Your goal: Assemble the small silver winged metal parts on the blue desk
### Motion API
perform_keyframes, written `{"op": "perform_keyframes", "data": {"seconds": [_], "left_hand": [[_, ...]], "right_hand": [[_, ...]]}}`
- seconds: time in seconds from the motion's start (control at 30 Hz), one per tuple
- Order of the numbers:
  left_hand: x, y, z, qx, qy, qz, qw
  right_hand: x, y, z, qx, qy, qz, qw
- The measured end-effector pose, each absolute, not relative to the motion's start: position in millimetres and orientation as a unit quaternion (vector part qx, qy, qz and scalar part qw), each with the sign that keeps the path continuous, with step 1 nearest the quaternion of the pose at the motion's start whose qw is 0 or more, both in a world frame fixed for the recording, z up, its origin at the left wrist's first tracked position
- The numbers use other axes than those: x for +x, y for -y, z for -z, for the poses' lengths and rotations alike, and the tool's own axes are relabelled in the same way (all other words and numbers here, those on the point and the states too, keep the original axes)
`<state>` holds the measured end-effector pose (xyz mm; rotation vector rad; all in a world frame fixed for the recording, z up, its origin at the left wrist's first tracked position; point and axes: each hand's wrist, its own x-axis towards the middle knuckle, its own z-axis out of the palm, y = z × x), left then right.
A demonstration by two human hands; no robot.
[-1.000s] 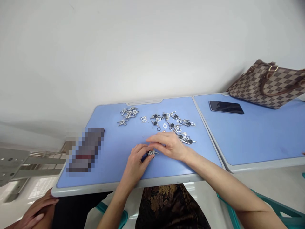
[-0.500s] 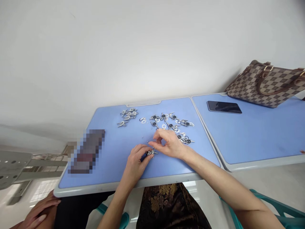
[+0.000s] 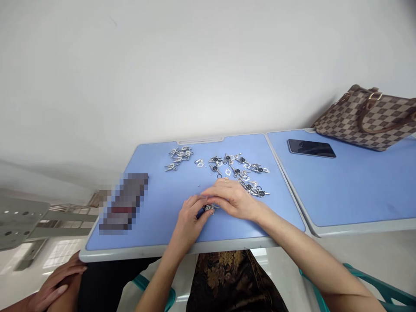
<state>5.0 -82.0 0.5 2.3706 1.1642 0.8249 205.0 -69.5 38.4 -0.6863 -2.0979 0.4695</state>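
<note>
My left hand [image 3: 189, 222] rests low on the blue table and grips a small silvery metal fitting [image 3: 211, 208] between thumb and fingers. Over that fitting, my right hand [image 3: 234, 200] is pinched, its fingertips meeting the fingers of my left; whatever it may hold is hidden. Beyond my right hand lie several metal pieces with round black centres [image 3: 237, 171], mixed with rings and flat oval plates [image 3: 228, 172]. A cluster of plain silvery fittings [image 3: 180, 154] sits farther back on the left. Tiny bead-like bits are scattered between.
A pixelated dark object [image 3: 125, 201] lies at the table's left. On the adjoining right table [image 3: 351, 186] are a phone [image 3: 311, 148] and a checked handbag [image 3: 364, 117]. Another person's hands [image 3: 60, 279] rest at lower left. A white wall rises behind.
My right hand has come down and left onto the fitting, its fingers now touching my left hand. The whole view has shifted slightly.
</note>
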Motion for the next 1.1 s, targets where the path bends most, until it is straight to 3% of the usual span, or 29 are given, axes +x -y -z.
{"op": "perform_keyframes", "data": {"seconds": [0.23,0.37,0.67,0.87,1.1], "left_hand": [[5.8,82.5,-2.5,0.840,-0.418,-0.287,0.192],[5.6,82.5,-0.6,0.840,-0.413,-0.293,0.197],[6.1,82.4,-2.0,0.838,-0.419,-0.285,0.203],[5.4,82.5,-0.4,0.837,-0.419,-0.287,0.203],[5.7,83.2,-1.3,0.838,-0.417,-0.281,0.210]], "right_hand": [[202.4,68.1,-29.1,-0.328,0.840,-0.110,0.418],[205.9,71.6,-35.6,-0.286,0.860,-0.158,0.391],[203.1,71.8,-37.1,-0.315,0.837,-0.124,0.430],[202.2,72.8,-38.3,-0.300,0.814,-0.189,0.461],[201.1,70.8,-32.5,-0.319,0.791,-0.142,0.502]]}}
